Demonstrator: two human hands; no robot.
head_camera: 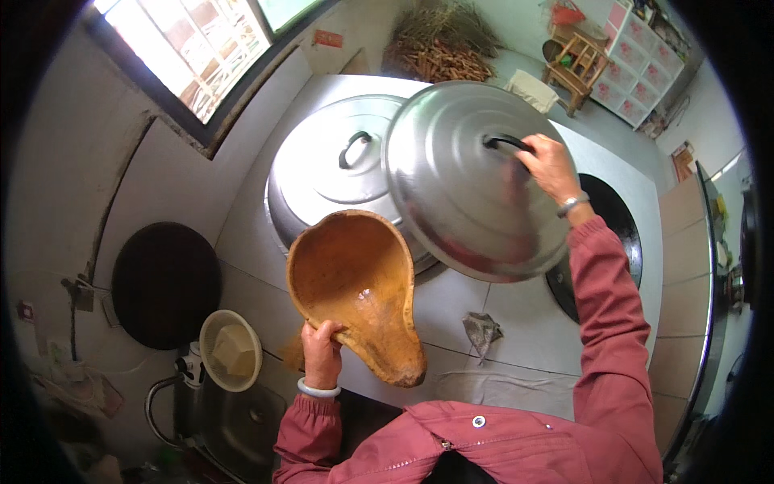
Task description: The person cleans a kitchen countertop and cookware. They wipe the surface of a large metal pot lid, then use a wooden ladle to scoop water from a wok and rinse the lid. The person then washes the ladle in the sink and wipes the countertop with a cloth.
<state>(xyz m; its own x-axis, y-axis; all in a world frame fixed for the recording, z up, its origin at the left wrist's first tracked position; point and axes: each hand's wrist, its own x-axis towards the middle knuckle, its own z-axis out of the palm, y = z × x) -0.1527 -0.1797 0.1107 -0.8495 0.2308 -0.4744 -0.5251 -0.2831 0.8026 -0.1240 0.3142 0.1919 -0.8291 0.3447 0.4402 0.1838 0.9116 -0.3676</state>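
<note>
My left hand grips the edge of a gourd ladle, its hollow side facing up; the bowl looks wet and shiny inside. With my right hand I hold a large round metal lid by its black handle, tilted above the white tiled stove top. The lid partly covers a dark wok set into the stove on the right. On the left a second metal lid with a black handle lies over another cooking place, partly behind the ladle and the raised lid.
A grey cloth lies on the tiles near me. To the left are a sink with a curved faucet, a pale plastic basket and a dark round pan against the wall. Firewood is piled behind the stove.
</note>
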